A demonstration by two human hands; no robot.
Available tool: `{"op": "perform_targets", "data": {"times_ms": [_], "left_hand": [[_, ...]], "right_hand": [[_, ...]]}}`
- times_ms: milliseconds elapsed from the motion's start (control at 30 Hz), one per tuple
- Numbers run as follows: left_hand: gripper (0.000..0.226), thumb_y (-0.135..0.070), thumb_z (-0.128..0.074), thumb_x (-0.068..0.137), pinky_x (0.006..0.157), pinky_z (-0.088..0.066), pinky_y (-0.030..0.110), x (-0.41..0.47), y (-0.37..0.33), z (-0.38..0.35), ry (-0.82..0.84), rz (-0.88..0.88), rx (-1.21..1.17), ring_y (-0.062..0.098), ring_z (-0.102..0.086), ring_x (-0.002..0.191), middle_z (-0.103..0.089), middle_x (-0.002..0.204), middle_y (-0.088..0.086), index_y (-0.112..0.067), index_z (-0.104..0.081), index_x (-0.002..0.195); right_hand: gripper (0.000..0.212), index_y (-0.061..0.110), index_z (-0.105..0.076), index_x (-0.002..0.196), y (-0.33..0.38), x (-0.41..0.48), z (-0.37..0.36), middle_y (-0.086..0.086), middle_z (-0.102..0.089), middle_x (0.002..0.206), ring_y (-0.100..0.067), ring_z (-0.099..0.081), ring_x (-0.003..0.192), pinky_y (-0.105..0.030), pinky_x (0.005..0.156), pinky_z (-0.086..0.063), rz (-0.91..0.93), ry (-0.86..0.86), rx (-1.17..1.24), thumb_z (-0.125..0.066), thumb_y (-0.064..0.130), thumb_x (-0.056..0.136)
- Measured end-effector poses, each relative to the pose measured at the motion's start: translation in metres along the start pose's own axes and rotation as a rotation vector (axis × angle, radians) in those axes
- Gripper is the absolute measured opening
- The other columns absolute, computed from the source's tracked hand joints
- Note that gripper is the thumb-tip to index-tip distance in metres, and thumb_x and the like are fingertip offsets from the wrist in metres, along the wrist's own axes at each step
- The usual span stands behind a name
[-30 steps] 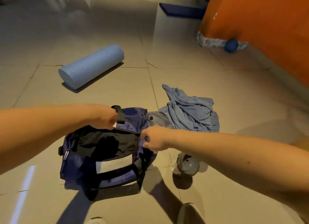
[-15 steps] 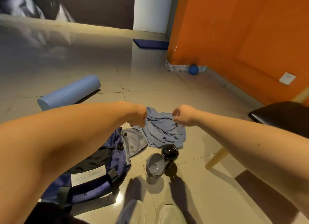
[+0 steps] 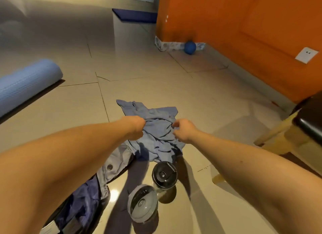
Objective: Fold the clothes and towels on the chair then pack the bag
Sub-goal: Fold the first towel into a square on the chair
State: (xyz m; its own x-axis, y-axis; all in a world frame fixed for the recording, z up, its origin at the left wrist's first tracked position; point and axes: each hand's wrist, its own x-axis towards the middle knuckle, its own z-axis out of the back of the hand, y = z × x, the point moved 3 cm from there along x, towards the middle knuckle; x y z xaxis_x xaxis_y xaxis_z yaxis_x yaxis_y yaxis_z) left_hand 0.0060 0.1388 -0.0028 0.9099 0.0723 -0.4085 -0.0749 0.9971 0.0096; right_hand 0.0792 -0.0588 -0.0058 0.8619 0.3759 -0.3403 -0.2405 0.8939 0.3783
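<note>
Gripping hands: the left hand [image 3: 137,127] is bunched on one side of the blue cloth [image 3: 157,137], and the right hand [image 3: 183,130] pinches a fold on the other side with its fingers curled in.
Change: a second ago both hands were at the mouth of the bag [image 3: 83,204]. They have since left it for the cloth just beyond it.
Meaning: the bag looks to have been opened ready, and this piece is now being taken up for folding. The bag's inside is hidden under the left arm.
Cloth: thin, soft and light blue, it is crumpled in a heap on the floor beyond the bag. One corner trails away from the heap, and there is no fold in it yet.
Near edge: it lies over a grey flap [image 3: 115,164] with a snap button, which runs into the bag's top. I cannot tell whether that is bag or garment.
Bottles: a dark-lidded bottle [image 3: 164,174] and a grey-lidded bottle [image 3: 142,203] sit just right of the bag.
Chair [image 3: 310,122]: it stands well to the right of the bag and only a corner shows.
Foam roller [image 3: 26,83]: it lies far beyond the bag, to the left.
</note>
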Motion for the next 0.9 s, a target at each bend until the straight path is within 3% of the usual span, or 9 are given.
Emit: {"op": "perform_targets", "data": {"times_ms": [100,167,267,333,367,433,533,800,900], "left_hand": [[0.014,-0.023,-0.051,0.102,0.077,-0.054,0.044,0.050,-0.007,-0.020,0.019,0.024,-0.101,0.028,-0.055,0.082,-0.061,0.098,0.011,-0.016,-0.054,0.091],[0.019,-0.024,-0.051,0.103,0.077,-0.052,0.045,0.080,-0.012,-0.027,0.014,0.043,-0.201,0.029,-0.056,0.085,-0.062,0.105,0.013,-0.011,-0.055,0.116],[0.056,-0.021,-0.048,0.106,0.069,-0.044,0.044,0.119,-0.019,-0.038,-0.018,0.037,-0.390,0.030,-0.053,0.084,-0.058,0.120,0.018,-0.010,-0.023,0.155],[0.074,-0.017,-0.050,0.105,0.066,-0.043,0.045,0.139,-0.025,-0.048,-0.012,0.007,-0.453,0.031,-0.055,0.079,-0.060,0.119,0.022,-0.015,-0.002,0.161],[0.076,-0.017,-0.052,0.105,0.067,-0.045,0.047,0.146,-0.028,-0.053,-0.003,-0.003,-0.434,0.033,-0.057,0.080,-0.060,0.116,0.022,-0.017,-0.001,0.162],[0.058,-0.021,-0.053,0.105,0.074,-0.050,0.049,0.152,-0.032,-0.057,-0.023,0.012,-0.309,0.037,-0.058,0.089,-0.053,0.122,0.020,-0.016,-0.026,0.155],[0.020,-0.030,-0.053,0.105,0.081,-0.053,0.049,0.153,-0.027,-0.036,-0.174,0.059,-0.213,0.031,-0.052,0.085,-0.050,0.115,0.012,-0.014,-0.059,0.114],[0.030,-0.019,-0.065,0.092,0.053,-0.029,0.037,0.067,-0.029,0.142,-0.561,-0.057,-0.626,0.024,-0.043,0.065,-0.045,0.074,0.007,-0.015,-0.040,0.077],[0.024,-0.019,-0.066,0.090,0.054,-0.032,0.036,0.011,-0.040,0.210,-0.651,-0.108,-0.723,0.020,-0.045,0.067,-0.050,0.076,0.004,-0.012,-0.044,0.086]], "right_hand": [[0.039,0.008,-0.055,0.136,-0.016,0.046,-0.023,-0.022,-0.066,0.115,-0.040,-0.067,0.098,-0.052,0.083,-0.059,-0.048,0.000,0.109,-0.057,0.007,0.097],[0.065,0.017,-0.034,0.155,-0.023,0.073,-0.037,-0.026,-0.063,0.122,-0.046,-0.066,0.103,-0.062,0.080,-0.056,-0.069,0.031,0.259,-0.059,0.005,0.096],[0.079,0.019,-0.020,0.161,-0.030,0.102,-0.050,-0.019,-0.056,0.139,-0.044,-0.058,0.120,-0.053,0.080,-0.052,-0.074,0.062,0.363,-0.065,0.008,0.097],[0.031,0.009,-0.058,0.124,-0.036,0.111,-0.054,-0.016,-0.061,0.108,-0.036,-0.057,0.096,-0.035,0.067,-0.040,-0.061,0.030,0.252,-0.068,0.014,0.096],[0.015,0.011,-0.056,0.089,-0.038,0.112,-0.056,-0.011,-0.051,0.083,-0.030,-0.048,0.077,-0.033,0.059,-0.031,-0.066,0.005,0.218,-0.068,0.016,0.096],[0.044,0.016,-0.034,0.066,-0.046,0.118,-0.057,-0.004,-0.033,0.067,-0.022,-0.031,0.062,-0.034,0.054,-0.021,-0.083,-0.057,0.212,-0.065,0.018,0.097],[0.036,0.015,-0.042,0.067,-0.033,0.113,-0.033,-0.007,-0.043,0.071,-0.025,-0.041,0.073,-0.036,0.062,-0.033,-0.038,-0.154,0.324,-0.064,0.021,0.094],[0.018,0.018,-0.049,0.089,0.042,0.027,0.127,-0.021,-0.061,0.104,-0.038,-0.065,0.100,-0.061,0.086,-0.058,0.034,-0.288,0.852,-0.054,0.029,0.102],[0.018,0.011,-0.053,0.107,0.067,-0.031,0.198,-0.019,-0.061,0.116,-0.034,-0.063,0.107,-0.054,0.087,-0.060,0.078,-0.388,0.868,-0.049,0.029,0.105]]}}
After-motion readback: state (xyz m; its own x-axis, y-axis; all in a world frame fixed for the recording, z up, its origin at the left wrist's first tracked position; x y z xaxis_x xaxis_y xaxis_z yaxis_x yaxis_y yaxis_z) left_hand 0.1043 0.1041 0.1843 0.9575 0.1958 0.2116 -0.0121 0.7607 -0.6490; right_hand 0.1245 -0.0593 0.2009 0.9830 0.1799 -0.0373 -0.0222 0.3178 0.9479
